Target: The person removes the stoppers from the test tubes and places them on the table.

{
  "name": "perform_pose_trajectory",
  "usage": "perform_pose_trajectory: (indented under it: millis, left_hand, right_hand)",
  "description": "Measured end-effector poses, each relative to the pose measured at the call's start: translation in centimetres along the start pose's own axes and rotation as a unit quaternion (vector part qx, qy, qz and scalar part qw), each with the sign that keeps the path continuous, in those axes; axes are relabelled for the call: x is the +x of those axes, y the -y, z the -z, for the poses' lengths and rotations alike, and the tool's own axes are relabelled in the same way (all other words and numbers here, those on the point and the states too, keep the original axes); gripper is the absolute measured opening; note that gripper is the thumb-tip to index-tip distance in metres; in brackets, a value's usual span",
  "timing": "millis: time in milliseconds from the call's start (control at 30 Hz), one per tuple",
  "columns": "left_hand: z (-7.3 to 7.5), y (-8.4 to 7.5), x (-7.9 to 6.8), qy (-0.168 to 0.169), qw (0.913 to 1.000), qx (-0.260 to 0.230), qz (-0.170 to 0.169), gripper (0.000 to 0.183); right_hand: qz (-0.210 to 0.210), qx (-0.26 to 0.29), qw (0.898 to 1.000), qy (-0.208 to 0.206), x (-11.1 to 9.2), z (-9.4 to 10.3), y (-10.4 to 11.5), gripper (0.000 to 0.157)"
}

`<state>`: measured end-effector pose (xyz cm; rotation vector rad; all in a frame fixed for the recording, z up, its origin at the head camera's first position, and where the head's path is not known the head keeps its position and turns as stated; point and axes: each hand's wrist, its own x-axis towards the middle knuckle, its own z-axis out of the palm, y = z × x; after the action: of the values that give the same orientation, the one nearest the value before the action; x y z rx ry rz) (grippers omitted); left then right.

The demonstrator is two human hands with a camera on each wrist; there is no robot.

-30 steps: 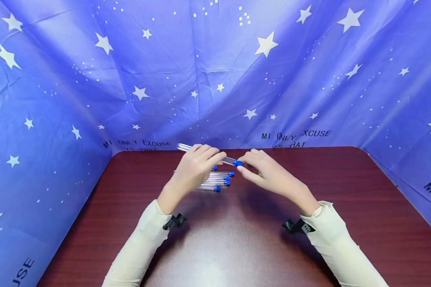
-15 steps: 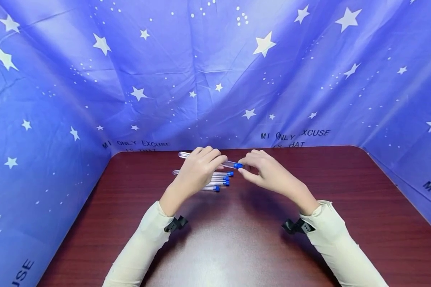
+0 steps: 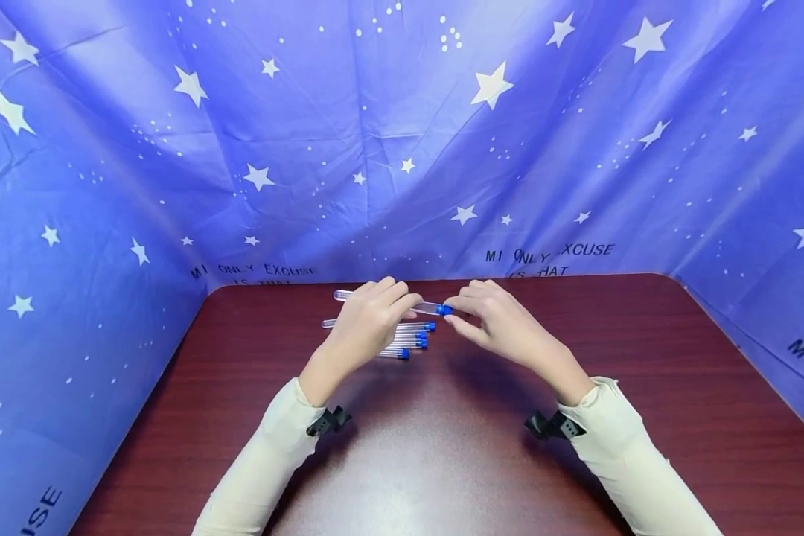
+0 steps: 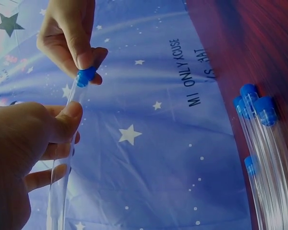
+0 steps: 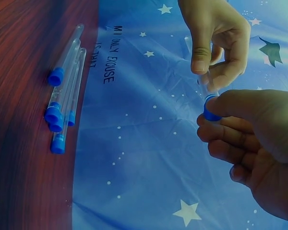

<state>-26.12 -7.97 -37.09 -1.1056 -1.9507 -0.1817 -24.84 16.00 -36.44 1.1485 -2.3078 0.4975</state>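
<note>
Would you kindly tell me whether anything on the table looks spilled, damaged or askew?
Nothing looks spilled or damaged. The only slight untidiness is the tubes on the table: their blue caps are out of line. The left hand holds another tube and the right hand pinches its cap.

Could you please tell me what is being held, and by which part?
A clear tube: the left grip holds it by the body, while the right grip pinches its blue cap.

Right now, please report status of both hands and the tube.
Left hand grips clear tube. Right hand pinches its blue cap. Other capped tubes lie close by on table.
</note>
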Motion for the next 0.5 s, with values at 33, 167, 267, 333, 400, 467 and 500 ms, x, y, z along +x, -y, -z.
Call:
perform_pose_trajectory:
  millis: [33,167,267,333,400,467,500]
  left_hand:
    - [-0.01,0.0,-0.04,0.002,1.0,0.0,0.0,0.011]
    - [0.01,0.06,-0.19,0.007,1.0,-0.003,0.005,0.01]
    - [-0.01,0.09,-0.33,0.009,0.9999,-0.004,0.004,0.011]
    - [-0.06,0.08,-0.4,0.009,0.9999,-0.005,0.003,0.011]
    - [-0.17,0.07,-0.4,0.007,1.0,-0.006,0.001,0.011]
    - [-0.28,0.07,-0.33,0.002,1.0,-0.009,0.001,0.011]
    - [-0.36,0.08,-0.31,0.0,0.9999,-0.01,0.001,0.011]
  right_hand:
    - [0.0,-0.005,1.0,-0.001,-0.05,-0.03,0.04,0.007]
    - [-0.003,-0.028,1.0,-0.014,-0.14,-0.16,0.22,0.012]
    - [-0.005,-0.043,0.999,-0.03,-0.22,-0.28,0.32,0.016]
    - [-0.004,-0.052,0.998,-0.042,-0.28,-0.36,0.29,0.018]
    - [-0.002,-0.057,0.997,-0.054,-0.29,-0.35,0.2,0.018]
    - [-0.001,-0.059,0.996,-0.064,-0.27,-0.27,0.09,0.018]
    - [-0.002,-0.059,0.996,-0.067,-0.25,-0.24,0.03,0.019]
